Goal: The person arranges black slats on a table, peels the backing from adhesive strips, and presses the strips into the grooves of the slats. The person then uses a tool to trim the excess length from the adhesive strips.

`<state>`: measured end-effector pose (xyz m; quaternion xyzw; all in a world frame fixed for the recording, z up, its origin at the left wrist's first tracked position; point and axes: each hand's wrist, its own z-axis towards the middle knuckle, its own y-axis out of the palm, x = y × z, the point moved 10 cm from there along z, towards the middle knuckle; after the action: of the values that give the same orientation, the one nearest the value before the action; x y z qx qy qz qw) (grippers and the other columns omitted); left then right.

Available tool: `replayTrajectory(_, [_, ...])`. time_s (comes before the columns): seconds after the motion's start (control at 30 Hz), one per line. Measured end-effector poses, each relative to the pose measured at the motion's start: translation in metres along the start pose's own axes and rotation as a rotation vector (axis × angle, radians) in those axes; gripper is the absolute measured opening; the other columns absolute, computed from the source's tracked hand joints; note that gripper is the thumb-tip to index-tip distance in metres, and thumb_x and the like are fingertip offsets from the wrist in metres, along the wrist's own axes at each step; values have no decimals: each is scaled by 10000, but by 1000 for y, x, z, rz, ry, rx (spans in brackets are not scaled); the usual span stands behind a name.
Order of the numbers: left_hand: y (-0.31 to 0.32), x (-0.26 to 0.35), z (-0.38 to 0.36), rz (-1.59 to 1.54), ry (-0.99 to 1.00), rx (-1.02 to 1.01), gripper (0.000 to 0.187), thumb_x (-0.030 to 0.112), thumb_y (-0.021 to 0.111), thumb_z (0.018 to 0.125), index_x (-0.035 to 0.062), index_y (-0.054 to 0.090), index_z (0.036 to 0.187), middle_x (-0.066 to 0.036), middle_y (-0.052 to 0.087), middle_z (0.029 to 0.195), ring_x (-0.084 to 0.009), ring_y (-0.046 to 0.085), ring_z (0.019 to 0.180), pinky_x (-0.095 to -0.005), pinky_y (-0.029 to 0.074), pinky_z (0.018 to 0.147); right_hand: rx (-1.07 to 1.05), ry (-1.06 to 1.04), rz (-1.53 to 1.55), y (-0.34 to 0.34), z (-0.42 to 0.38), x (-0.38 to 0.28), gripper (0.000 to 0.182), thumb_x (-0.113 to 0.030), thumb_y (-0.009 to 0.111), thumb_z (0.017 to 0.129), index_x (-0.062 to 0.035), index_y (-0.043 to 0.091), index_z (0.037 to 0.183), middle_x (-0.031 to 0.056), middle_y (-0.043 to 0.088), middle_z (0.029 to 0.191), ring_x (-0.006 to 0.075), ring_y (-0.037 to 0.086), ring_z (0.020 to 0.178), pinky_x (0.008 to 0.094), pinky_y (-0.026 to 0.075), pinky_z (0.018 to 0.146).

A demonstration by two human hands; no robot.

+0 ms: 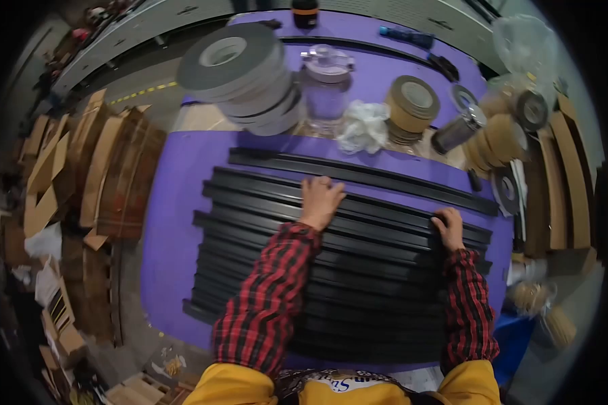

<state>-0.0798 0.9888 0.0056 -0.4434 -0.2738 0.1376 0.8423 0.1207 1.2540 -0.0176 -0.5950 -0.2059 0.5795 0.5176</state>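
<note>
Yellow sleeves (236, 386), black strips (371, 270), tape rolls (260, 74), bottle (325, 94) beyond

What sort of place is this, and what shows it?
Probably a workshop or packing area: black strips on a purple table, rolls of tape, and cardboard boxes beside it.

Mid-frame, I see the left hand (321, 201) on the side-by-side black strips (378, 273), and the right hand (450, 228) touching them at centre right. One separate strip (358, 175) lies just above. Higher on the purple table (165, 216) I make out stacked grey rolls (250, 88), a clear lidded jug (325, 98) and crumpled white material (363, 129).
</note>
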Motion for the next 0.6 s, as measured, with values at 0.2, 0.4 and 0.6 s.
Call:
replayTrajectory(0.2, [-49,-172,15,384,-107,56,337,196,507,823,50,528,1127,-241,491,1111,-381,482,987,-424,384,855,306,221,-300,-91,2,69,388,-280,607,738,-114,548,1084,118,493,1128,307,434,1067,398,364,884])
replayTrajectory(0.4, [-14,-238,6,334,-236,-388,351,281,366,914,107,482,1197,-182,445,1211,-348,396,1123,-394,301,956,-27,340,-448,-68,11,96,347,-325,532,794,-144,537,1090,77,504,1133,305,406,1114,381,338,908])
replayTrajectory(0.6, [-53,-247,-23,86,-174,-247,396,275,362,922,16,446,1208,-182,431,1235,-307,391,1156,-363,299,964,263,267,-251,-123,-67,117,354,-281,562,777,-78,543,1066,132,527,1114,314,465,1064,386,362,904])
